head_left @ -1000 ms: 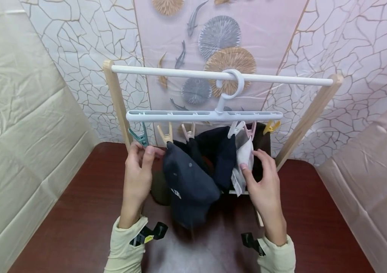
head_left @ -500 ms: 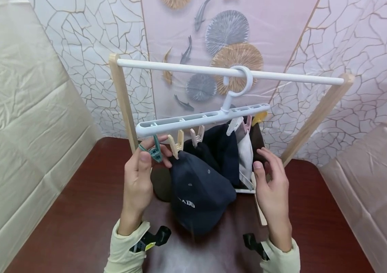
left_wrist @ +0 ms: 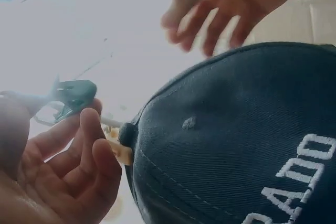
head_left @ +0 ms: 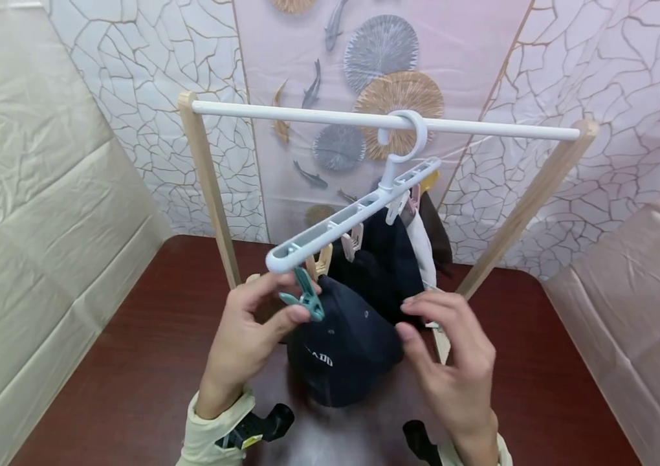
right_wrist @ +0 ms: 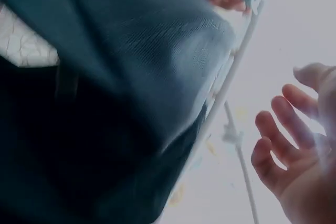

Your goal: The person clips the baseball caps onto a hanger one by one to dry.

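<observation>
A navy baseball cap [head_left: 359, 336] with white lettering hangs from a beige clothespin [head_left: 321, 262] under a pale blue clip hanger [head_left: 359, 212]. At the hanger's near left end dangles a teal clothespin [head_left: 310, 299]; the thumb and index finger of my left hand [head_left: 242, 333] are around it. Its other fingers curl beside the cap's top in the left wrist view. My right hand [head_left: 458, 353], fingers spread and loosely bent, is at the cap's right side, holding nothing. Behind the cap hang dark cloth [head_left: 385, 252] and a white cloth [head_left: 421, 246], partly hidden.
The hanger hooks over a white rod [head_left: 295, 115] between wooden posts [head_left: 208, 181]. Pink [head_left: 352, 242], white [head_left: 397, 207] and yellow [head_left: 430, 180] clothespins line it. A reddish-brown table [head_left: 132, 362] lies below, with fabric walls [head_left: 62, 194] around.
The hanger has swivelled, its left end coming nearer and its right end going back. My left hand has moved right with the teal clothespin. The right hand has left the white cloth and come nearer the cap.
</observation>
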